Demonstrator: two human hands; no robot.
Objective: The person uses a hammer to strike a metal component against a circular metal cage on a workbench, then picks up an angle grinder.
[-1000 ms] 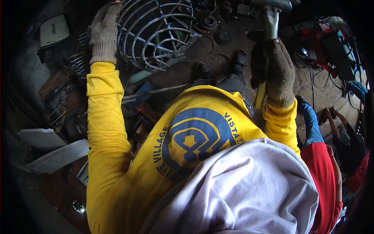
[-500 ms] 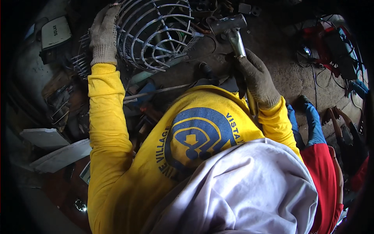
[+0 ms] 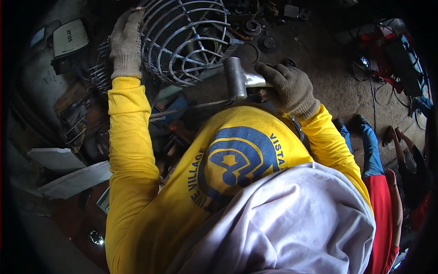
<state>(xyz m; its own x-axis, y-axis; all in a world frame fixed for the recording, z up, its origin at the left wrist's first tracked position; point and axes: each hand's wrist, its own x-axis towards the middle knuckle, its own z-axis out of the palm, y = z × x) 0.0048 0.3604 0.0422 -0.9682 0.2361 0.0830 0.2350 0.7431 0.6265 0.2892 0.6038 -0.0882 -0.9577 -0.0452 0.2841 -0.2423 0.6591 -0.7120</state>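
My right hand (image 3: 292,86), in a grey-brown knit glove, is closed round the handle of a metal hammer (image 3: 235,78). The hammer is held in front of my chest, its thick cylindrical head pointing left of the hand. At the upper left, my left hand (image 3: 126,45) wears a similar glove and grips the left edge of a round metal cage (image 3: 185,39). Curved, spaced rods joined by cross bars make up this cage. Its top runs out of view, and the left fingertips are partly hidden.
Round metal parts (image 3: 269,43) lie on the floor beyond the hammer. Red equipment with cables (image 3: 374,50) stands at the far right. A person in red (image 3: 381,205) is close on my right. Pale slabs (image 3: 75,179) lean at the left, below a boxy light-topped device (image 3: 70,39).
The hammer has swung down and left, its head turning from crosswise to nearly upright. My right hand has rolled over with it. My left hand stays at the cage; the view shifts slightly.
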